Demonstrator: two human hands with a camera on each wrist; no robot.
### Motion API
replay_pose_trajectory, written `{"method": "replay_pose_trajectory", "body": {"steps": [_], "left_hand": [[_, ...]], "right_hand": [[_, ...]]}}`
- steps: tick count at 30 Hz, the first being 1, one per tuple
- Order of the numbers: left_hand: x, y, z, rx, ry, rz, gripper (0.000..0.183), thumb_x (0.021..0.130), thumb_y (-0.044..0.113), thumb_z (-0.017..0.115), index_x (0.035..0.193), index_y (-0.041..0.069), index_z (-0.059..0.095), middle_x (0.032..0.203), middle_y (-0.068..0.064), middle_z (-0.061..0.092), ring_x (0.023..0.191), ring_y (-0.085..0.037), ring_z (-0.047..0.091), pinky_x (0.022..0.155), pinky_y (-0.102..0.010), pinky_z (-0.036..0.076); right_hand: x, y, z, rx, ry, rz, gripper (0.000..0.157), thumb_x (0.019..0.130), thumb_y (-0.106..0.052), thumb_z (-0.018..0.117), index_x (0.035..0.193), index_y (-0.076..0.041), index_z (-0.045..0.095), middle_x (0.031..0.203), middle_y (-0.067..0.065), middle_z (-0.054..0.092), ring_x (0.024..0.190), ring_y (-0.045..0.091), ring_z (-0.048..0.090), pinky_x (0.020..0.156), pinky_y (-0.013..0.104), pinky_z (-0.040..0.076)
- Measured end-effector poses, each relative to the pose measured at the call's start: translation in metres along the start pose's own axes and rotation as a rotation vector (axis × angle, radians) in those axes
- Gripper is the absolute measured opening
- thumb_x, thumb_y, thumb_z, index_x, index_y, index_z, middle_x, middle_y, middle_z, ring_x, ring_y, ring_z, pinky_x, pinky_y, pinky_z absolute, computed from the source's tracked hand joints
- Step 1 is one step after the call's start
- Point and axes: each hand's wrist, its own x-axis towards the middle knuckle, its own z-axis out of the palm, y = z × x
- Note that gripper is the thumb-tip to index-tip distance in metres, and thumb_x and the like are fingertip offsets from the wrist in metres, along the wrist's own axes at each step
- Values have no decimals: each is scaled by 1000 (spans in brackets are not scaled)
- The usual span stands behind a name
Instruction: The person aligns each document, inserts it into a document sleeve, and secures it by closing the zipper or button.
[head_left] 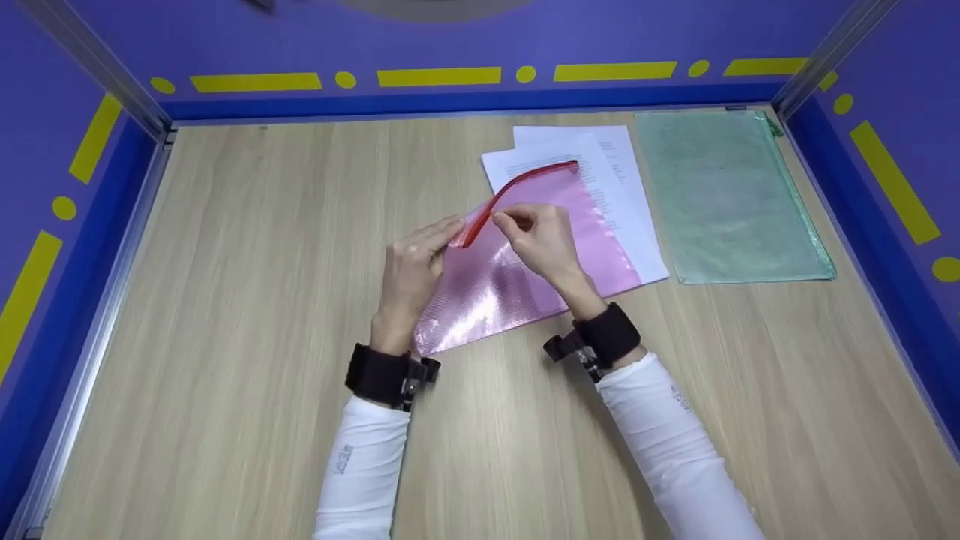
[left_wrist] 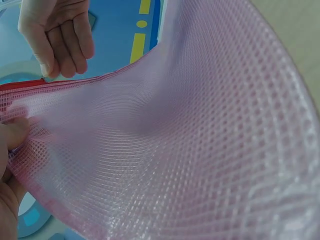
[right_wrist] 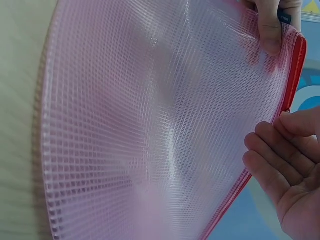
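Observation:
A pink mesh zipper pouch (head_left: 480, 304) is raised at its top edge, while its lower part lies towards the table. My left hand (head_left: 412, 262) grips the pouch's top left corner, its thumb pressed on the mesh in the left wrist view. At the red zipper (right_wrist: 298, 65), my right hand (head_left: 544, 240) pinches the small pull between thumb and index finger, close to the left hand. The other right fingers are loosely bent in the right wrist view. White printed sheets (head_left: 619, 202) extend behind the pouch, which partly hides them.
A green mesh pouch (head_left: 739, 199) lies flat to the right of the sheets. The wooden table (head_left: 270, 300) is bordered by metal rails and blue-purple walls (head_left: 450, 45) with yellow marks.

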Motion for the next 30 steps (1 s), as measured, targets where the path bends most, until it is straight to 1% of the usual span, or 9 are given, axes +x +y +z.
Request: {"method": "replay_pose_trajectory", "body": {"steps": [5,9,12,16,21,23,27,30], "left_hand": [[1,1,-1,-12,1,2,28,87,-5,66,111,6,74,113,-17,73,103,-32,73,92,-34,58],[2,1,-1,-17,-5,28,28,87,-7,65,110,6,74,113,-17,73,102,-32,73,90,-33,58],[2,0,0,-18,0,45,29,86,-9,65,109,5,75,111,-17,73,101,-32,74,90,-33,58],[-1,-1,-1,-18,6,47,30,84,-11,65,108,5,75,111,-17,74,101,-32,74,90,-34,58],[-1,-1,-1,-12,-6,41,30,84,-11,66,108,5,75,111,-16,74,101,-31,74,91,-34,58],[-1,-1,-1,-14,-8,40,29,84,-10,66,108,5,75,111,-16,74,101,-31,74,91,-33,58],[-2,0,-1,-10,-8,43,28,84,-9,67,107,5,75,111,-16,74,101,-31,74,91,-33,58],[-2,2,-1,-14,-4,54,28,84,-9,66,107,4,76,110,-16,74,101,-31,74,91,-33,58]], "right_hand": [[4,3,-3,-14,3,9,19,91,-14,69,98,1,77,90,18,77,77,28,73,75,36,59],[9,9,-7,-31,31,31,18,91,-14,69,97,0,77,89,17,77,76,26,72,73,29,57],[13,14,-11,-48,44,45,18,90,-15,69,97,0,78,88,16,77,75,24,70,70,23,52],[17,20,-15,-65,39,68,19,91,-16,69,97,-1,79,89,15,78,76,23,70,69,20,48],[20,25,-19,-91,32,70,18,91,-15,69,98,-1,78,91,16,78,79,25,72,70,23,52],[21,27,-20,-103,32,74,18,91,-15,69,99,-1,78,92,16,78,80,26,73,72,28,54],[23,32,-25,-117,45,109,19,91,-15,69,101,-2,78,95,17,77,82,28,73,75,33,56],[24,38,-30,-135,63,127,19,91,-14,69,102,-2,77,96,17,77,83,29,73,75,34,56]]}}
